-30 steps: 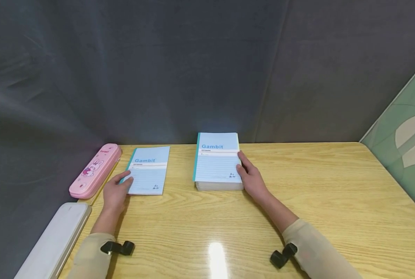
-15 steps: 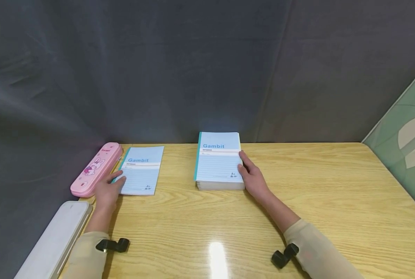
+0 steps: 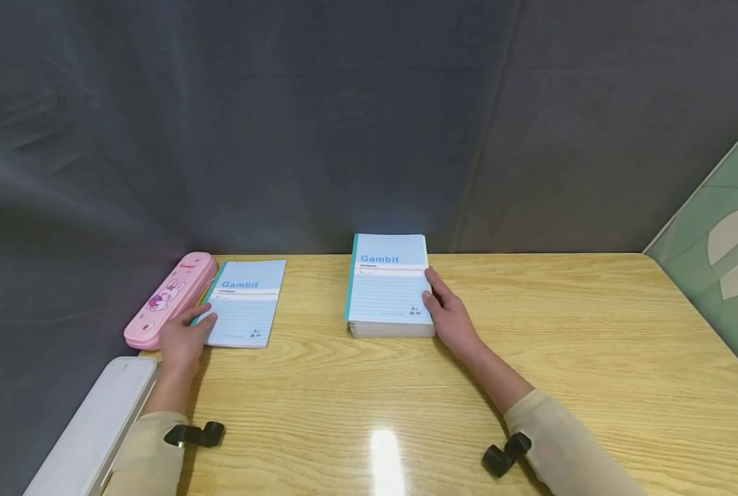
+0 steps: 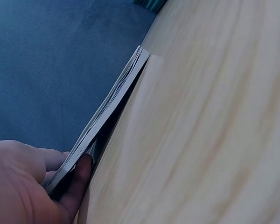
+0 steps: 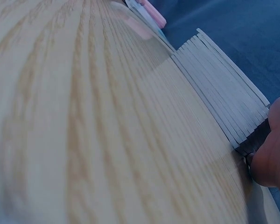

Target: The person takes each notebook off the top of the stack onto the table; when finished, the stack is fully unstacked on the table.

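Note:
My left hand [image 3: 182, 339] pinches the left edge of a thin light-blue "Gambit" notebook [image 3: 245, 303], teal along its spine. In the left wrist view, the near end of that notebook [image 4: 102, 116] is raised off the table, with a digit beneath it. Against the right side of a stack of matching notebooks [image 3: 387, 289] rests my right hand [image 3: 452, 320], thumb and forefinger along the edge. The stack's layered page edges [image 5: 219, 88] show in the right wrist view. Some right-hand fingers are hidden there.
A pink pencil case [image 3: 169, 303] with a rabbit print lies left of the single notebook. Nearer, a long white case [image 3: 96, 420] lies along the left edge. A dark cloth [image 3: 344, 124] hangs behind the wooden table [image 3: 319, 406].
My left hand has shifted the single notebook leftward, up close to the pink pencil case. My right hand and the stack have stayed almost in place.

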Demonstrator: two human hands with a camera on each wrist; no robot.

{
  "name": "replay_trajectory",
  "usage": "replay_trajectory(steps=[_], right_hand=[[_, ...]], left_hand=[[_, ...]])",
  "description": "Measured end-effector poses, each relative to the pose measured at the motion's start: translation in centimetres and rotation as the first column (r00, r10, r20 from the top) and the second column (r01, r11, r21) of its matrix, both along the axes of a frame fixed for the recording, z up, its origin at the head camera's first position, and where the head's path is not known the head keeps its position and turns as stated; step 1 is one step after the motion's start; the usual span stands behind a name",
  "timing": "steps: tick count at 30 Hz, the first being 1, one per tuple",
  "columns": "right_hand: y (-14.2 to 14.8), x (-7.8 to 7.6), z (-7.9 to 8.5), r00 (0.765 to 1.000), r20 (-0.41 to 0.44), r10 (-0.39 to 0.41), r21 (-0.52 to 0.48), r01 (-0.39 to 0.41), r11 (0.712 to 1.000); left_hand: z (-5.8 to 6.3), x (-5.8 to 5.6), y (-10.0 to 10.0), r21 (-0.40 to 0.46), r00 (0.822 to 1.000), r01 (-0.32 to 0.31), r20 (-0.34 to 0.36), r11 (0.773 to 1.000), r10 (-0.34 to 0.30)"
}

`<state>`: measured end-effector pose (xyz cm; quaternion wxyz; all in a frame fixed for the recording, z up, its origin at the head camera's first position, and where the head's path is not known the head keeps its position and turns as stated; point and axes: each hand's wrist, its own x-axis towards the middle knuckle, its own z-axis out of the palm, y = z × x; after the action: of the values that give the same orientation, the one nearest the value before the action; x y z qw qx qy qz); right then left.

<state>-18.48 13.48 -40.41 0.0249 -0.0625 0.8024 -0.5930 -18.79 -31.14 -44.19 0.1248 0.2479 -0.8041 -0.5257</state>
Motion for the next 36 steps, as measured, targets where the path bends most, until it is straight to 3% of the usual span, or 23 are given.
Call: replay_trajectory(steps=[7, 14, 29, 36], right_hand=[[0.2, -0.4, -0.6, 1.0, -0.02, 0.014, -0.015, -0.015, 1.0], [1.0, -2.4, -4.6, 0.999, -0.053, -0.008, 0.003, 0.008, 1.0], [1.0, -2.4, -4.4, 0.999, -0.034, -0.014, -0.013, 0.013, 1.0], [1.0, -2.3, -4.5, 0.999, -0.033, -0.011, -0.019, 0.01, 1.0]], left_hand=[[0.2, 0.1, -0.1, -0.044, 1.0, 0.005, 0.02, 0.999, -0.004], [0.4, 0.4, 0.0, -0.175, 1.0, -0.017, -0.001, 0.984, 0.017], [0.5, 0.3, 0.3, -0.281, 0.985, -0.139, -0.14, 0.95, 0.103], [0.9, 0.0, 1.5, -0.227, 0.979, -0.104, -0.193, 0.968, 0.06]])
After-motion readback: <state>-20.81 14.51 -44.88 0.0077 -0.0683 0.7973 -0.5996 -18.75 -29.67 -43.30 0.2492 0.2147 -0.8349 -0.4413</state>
